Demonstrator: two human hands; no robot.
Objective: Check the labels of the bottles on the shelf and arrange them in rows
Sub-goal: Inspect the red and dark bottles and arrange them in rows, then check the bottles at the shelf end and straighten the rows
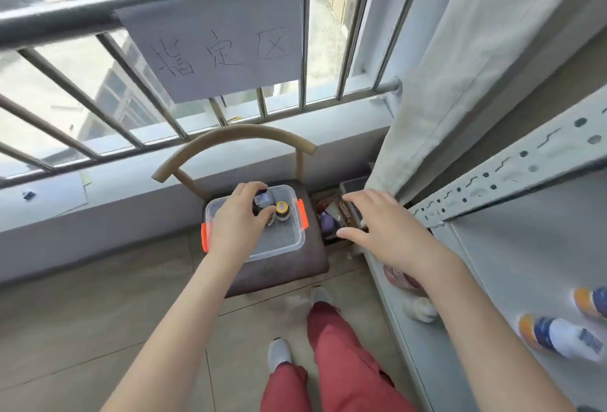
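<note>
- While our left hand [241, 214] is down in the tub [295, 242] on the chair [289, 269], its fingers are curled round a dark bottle [262, 201]. It sits right beside a yellow-capped bottle [282, 210] standing upright in there.
- Our right hand [384, 227] hovers over the gap between chair and shelf [492, 264], fingers spread, holding nothing.
- Our guess at the step: one bottle going into or coming out of the tub under the sign [213, 44]. Honestly can't tell which from this.
- On the shelf, an orange-blue bottle [558, 336], its twin [591, 303] and a white bottle [420, 310] lie on their sides. No rows yet, so we reckon the job is early-ish.
- Next move probably calls for turning the held label up to face us, then getting the free hand onto the shelf lot.
- Hard to make out:
  - The dark bottle's label is covered by our fingers and blurry.
  - The clutter [331, 219] in the gap is a muddle.
  - Something reddish under our right forearm is mostly hidden.
  - The twin and the shelf run off the right edge.
</note>
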